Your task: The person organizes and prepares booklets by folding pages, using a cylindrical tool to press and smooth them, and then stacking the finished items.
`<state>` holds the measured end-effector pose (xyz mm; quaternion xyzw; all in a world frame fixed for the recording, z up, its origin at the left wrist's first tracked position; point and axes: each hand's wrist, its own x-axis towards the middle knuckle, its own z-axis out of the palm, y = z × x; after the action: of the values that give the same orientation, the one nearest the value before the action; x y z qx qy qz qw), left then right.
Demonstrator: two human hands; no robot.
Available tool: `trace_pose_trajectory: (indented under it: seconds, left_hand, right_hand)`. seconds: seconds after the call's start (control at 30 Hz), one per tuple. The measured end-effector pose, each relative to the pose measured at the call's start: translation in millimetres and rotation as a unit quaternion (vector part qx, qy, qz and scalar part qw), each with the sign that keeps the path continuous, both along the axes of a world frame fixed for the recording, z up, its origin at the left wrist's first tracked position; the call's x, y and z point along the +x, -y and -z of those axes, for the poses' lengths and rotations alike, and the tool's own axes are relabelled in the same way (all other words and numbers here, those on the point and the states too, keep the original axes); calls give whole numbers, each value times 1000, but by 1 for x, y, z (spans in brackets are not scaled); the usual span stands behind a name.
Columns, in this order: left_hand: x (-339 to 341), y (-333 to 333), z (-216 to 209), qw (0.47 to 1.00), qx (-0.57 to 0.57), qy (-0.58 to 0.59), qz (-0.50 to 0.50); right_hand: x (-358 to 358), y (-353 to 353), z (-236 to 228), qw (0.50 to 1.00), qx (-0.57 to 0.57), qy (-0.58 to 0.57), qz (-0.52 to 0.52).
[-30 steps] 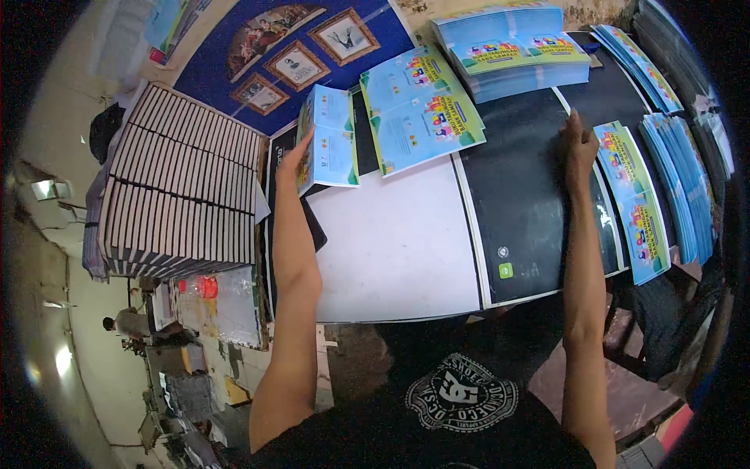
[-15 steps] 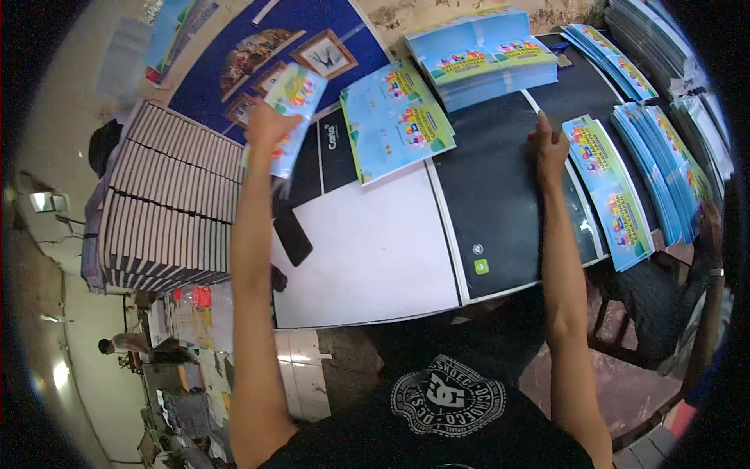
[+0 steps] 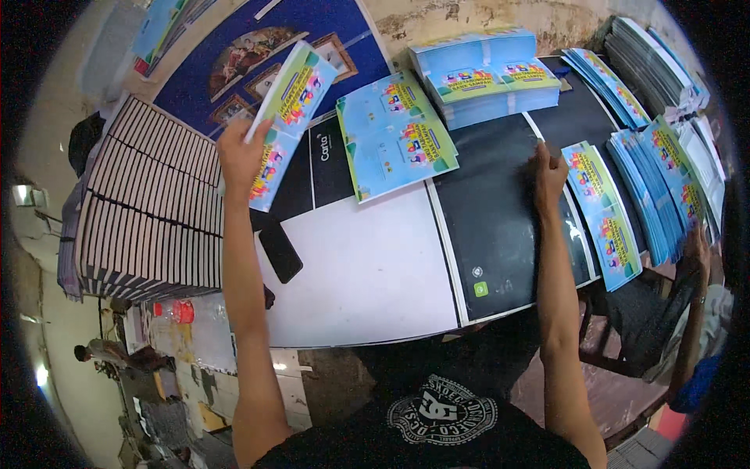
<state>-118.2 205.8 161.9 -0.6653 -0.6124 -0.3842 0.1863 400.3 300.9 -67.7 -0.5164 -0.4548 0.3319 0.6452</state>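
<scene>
My left hand (image 3: 238, 156) grips a folded light-blue printed booklet (image 3: 285, 117) and holds it up over the left part of the table, above a stack of dark-edged books (image 3: 148, 211). My right hand (image 3: 549, 176) rests flat on the black sheet (image 3: 500, 227), with its fingers against the edge of a printed blue sheet (image 3: 601, 211) at the right. An open blue printed sheet (image 3: 394, 133) lies between my hands.
A thick pile of blue printed sheets (image 3: 484, 74) sits at the back. Fanned blue sheets (image 3: 664, 187) and grey stacks (image 3: 652, 62) fill the right side. A black phone (image 3: 280, 250) lies on the white table area (image 3: 367, 273). Another person's hand (image 3: 695, 246) shows at the right edge.
My left hand has lifted the folded booklet up and to the left, away from the table's middle. My right hand has stayed on the black sheet by the right-hand pile.
</scene>
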Motion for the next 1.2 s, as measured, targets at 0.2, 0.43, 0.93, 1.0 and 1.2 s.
trace_pose_trajectory:
  seconds: [0.2,0.43,0.93,1.0,1.2]
  left_hand:
    - [59,70,-55,988,79,-127,26]
    - [113,138,-67,989,27,-56,136]
    - [143,118,121,861,-199,467,22]
    - [130,118,155,896,-184,403,-29]
    - [172,139,98,941,-161,293,-47]
  right_hand:
    - [-8,2,-4,991,111,62,35]
    - [-12,25,-60,927,252,207,184]
    - [-90,140,-111,891,-139,-93,-422]
    - [-100,149,-93,942,-75,-25,-327]
    - [-87,164,-137,962,141,49,-227]
